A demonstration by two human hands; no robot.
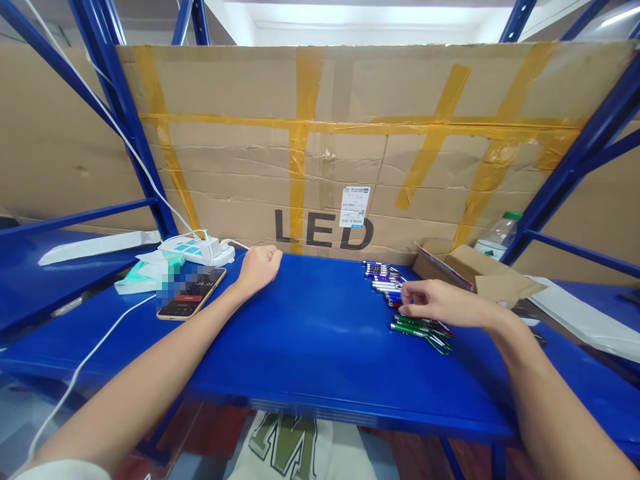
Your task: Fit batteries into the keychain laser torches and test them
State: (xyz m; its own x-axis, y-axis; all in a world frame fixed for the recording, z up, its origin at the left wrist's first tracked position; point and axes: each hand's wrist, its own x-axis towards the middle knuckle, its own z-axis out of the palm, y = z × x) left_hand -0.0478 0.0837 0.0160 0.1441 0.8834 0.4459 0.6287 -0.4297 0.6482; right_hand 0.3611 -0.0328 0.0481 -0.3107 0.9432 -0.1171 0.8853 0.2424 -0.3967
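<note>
My left hand (259,267) rests on the blue shelf (320,347) as a closed fist, with nothing showing in it, just right of a phone (191,293). My right hand (436,301) lies over a row of small pens (400,293) in blue, silver and green at the right of the shelf. Its fingers are curled and pinch at the pens near the middle of the row. Which pen they hold I cannot make out.
A taped cardboard sheet (350,147) marked LED stands behind the shelf. A white power strip (197,250) with a cable sits at back left. An open small carton (475,273) and a plastic bottle (500,235) stand at back right. Blue rack posts (575,160) frame both sides.
</note>
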